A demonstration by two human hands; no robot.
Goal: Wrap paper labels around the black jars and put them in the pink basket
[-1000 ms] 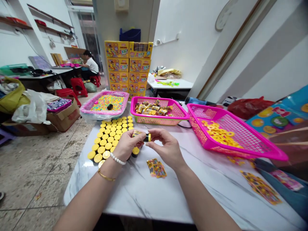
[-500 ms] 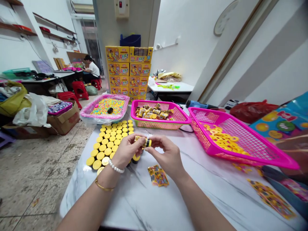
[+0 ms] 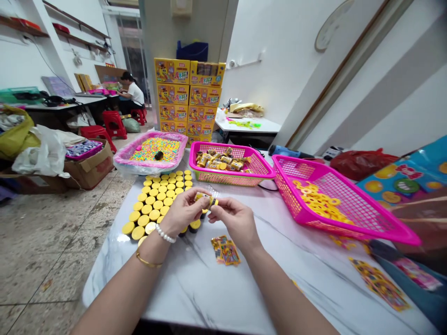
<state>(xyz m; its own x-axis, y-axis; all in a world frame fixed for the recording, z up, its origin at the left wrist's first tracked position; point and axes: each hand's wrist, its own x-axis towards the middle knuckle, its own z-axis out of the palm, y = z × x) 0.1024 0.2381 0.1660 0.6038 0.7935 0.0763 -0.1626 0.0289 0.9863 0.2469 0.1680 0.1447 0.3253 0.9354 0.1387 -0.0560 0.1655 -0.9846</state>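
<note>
A small black-and-yellow candy tub point(image 3: 211, 201) with a printed label is held sideways above the table. My left hand point(image 3: 182, 211) is closed around its body, partly hiding it. At its right end, the thumb and fingers of my right hand point(image 3: 238, 221) pinch together on it. Several rows of upright tubs with yellow lids point(image 3: 154, 215) stand just left of my hands, the nearest ones partly behind my left wrist. Below my right hand, a small pile of colourful printed labels point(image 3: 226, 250) lies on the marble-patterned table point(image 3: 209, 293).
Behind my hands is a pink basket point(image 3: 258, 173) of more labelled tubs. A lined tray point(image 3: 122, 156) of coloured candy beads stands at left, and a pink basket point(image 3: 370, 202) of yellow rings at right. Stacked yellow boxes point(image 3: 174, 94) rise behind. A person point(image 3: 134, 93) sits far left.
The view has shifted slightly. Both hands keep the tub between them, and the right fingers have drawn in closer around its end.
</note>
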